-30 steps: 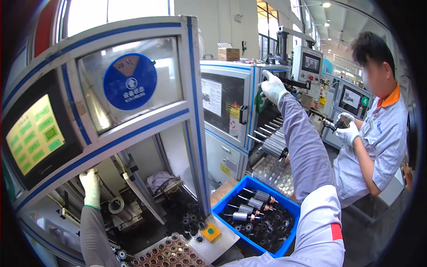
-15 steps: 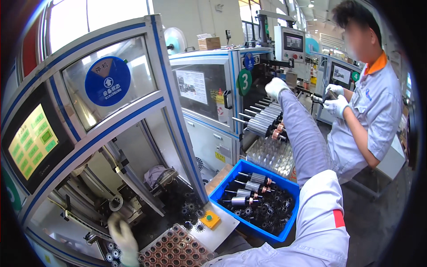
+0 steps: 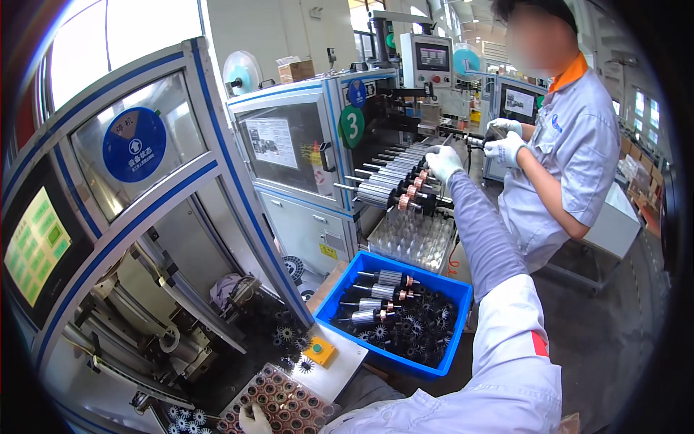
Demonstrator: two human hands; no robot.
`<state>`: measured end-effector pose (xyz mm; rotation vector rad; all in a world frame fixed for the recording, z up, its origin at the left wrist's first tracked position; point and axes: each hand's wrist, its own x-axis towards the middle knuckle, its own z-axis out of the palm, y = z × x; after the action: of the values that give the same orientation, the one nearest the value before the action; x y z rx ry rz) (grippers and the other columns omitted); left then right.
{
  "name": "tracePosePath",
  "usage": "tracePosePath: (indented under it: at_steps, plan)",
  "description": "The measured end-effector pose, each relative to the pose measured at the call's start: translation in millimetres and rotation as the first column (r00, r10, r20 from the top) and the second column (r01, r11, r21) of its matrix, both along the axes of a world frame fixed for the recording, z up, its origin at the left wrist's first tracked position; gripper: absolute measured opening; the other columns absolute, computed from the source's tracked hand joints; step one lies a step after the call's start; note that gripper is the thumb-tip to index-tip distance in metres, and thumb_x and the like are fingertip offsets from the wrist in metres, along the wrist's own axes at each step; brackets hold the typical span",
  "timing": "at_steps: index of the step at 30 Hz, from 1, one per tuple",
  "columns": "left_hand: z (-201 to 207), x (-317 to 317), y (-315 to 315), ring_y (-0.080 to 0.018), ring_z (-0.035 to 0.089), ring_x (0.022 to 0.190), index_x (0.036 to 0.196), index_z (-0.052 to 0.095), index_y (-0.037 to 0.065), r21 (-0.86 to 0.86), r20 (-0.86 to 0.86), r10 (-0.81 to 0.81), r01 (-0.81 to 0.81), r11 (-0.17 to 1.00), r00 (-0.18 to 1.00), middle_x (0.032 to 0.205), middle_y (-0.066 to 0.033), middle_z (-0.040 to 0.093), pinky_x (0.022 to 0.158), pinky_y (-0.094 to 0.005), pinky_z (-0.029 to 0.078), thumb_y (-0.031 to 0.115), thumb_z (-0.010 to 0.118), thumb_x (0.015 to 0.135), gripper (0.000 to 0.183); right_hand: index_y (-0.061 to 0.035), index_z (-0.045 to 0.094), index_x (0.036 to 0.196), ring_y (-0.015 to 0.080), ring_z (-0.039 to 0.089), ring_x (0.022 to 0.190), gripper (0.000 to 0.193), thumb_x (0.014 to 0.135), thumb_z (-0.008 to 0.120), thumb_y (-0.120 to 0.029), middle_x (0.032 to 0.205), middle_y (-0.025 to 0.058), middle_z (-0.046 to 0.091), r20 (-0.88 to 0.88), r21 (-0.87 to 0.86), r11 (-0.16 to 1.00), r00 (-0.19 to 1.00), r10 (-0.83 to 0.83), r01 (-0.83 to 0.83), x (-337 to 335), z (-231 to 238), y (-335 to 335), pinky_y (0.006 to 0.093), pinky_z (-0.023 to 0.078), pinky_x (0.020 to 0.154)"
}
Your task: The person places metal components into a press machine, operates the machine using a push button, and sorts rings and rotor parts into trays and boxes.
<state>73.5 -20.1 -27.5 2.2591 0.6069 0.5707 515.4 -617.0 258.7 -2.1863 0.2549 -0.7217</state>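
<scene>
My gloved left hand (image 3: 254,419) is low at the near edge of a tray of copper commutators (image 3: 289,394), its fingertips closed around one of them. My gloved right hand (image 3: 444,163) reaches far forward to the right end of a row of armatures (image 3: 394,184), steel cores with long shafts and copper ends. Its fingers are curled; what they hold is hidden. Several more armatures (image 3: 376,304) lie in a blue bin (image 3: 426,369) on top of black toothed discs (image 3: 416,329).
At left stands a framed press machine (image 3: 170,340) with a touch screen (image 3: 36,246). A yellow button box (image 3: 319,351) sits beside the tray. A clear tray (image 3: 416,242) lies under the armature row. A gloved co-worker (image 3: 557,152) handles a part at right.
My left hand has moved from the press to the commutator tray. My right hand has come lower to the armature row's end. The view has shifted right.
</scene>
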Motion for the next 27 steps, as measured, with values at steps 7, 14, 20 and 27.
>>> tracePosePath:
  at_steps: [7,14,20,27]
  plan:
    - [7,-1,-4,-0.0396,0.064,0.101,0.115,0.065,-0.006,0.058,0.031,-0.053,0.051,0.997,0.998,0.111,-0.0257,0.067,0.089,-0.0419,0.050,0.026,0.062,0.095,0.037,-0.0059,0.074,0.101,0.0194,0.072,0.081,0.029,0.088,0.060,-0.028,0.085,0.0094,0.075,-0.008,0.126,0.990,0.998,0.064,-0.063,-37,-4,27,0.0324,0.054,0.080]
    - [0,9,-6,-0.0381,0.067,0.092,0.108,0.068,-0.002,0.192,0.015,-0.039,0.035,0.981,0.999,0.102,-0.0228,0.070,0.082,-0.0420,0.052,0.029,0.065,0.093,0.035,-0.0038,0.073,0.104,0.0163,0.070,0.072,0.027,0.093,0.059,-0.025,0.080,0.0072,0.074,-0.007,0.259,0.963,0.997,0.078,-0.074,0,-5,16,0.0319,0.054,0.070]
    - [-8,12,-5,-0.0373,0.067,0.089,0.105,0.069,0.000,0.215,0.005,-0.007,0.006,0.977,1.000,0.099,-0.0216,0.070,0.079,-0.0428,0.053,0.031,0.066,0.092,0.033,-0.0058,0.068,0.117,0.0125,0.062,0.053,0.027,0.096,0.056,-0.019,0.076,0.0070,0.072,0.066,0.424,0.895,0.990,0.123,-0.140,14,-4,13,0.0290,0.049,0.050]
    - [-10,17,-6,-0.0391,0.066,0.086,0.099,0.069,-0.001,0.275,0.050,-0.019,0.005,0.961,0.999,0.094,-0.0214,0.070,0.078,-0.0432,0.053,0.028,0.067,0.091,0.030,-0.0021,0.067,0.112,0.0120,0.059,0.050,0.025,0.096,0.057,-0.019,0.077,0.0073,0.072,0.091,0.520,0.838,0.986,0.139,-0.166,6,-2,9,0.0282,0.049,0.049]
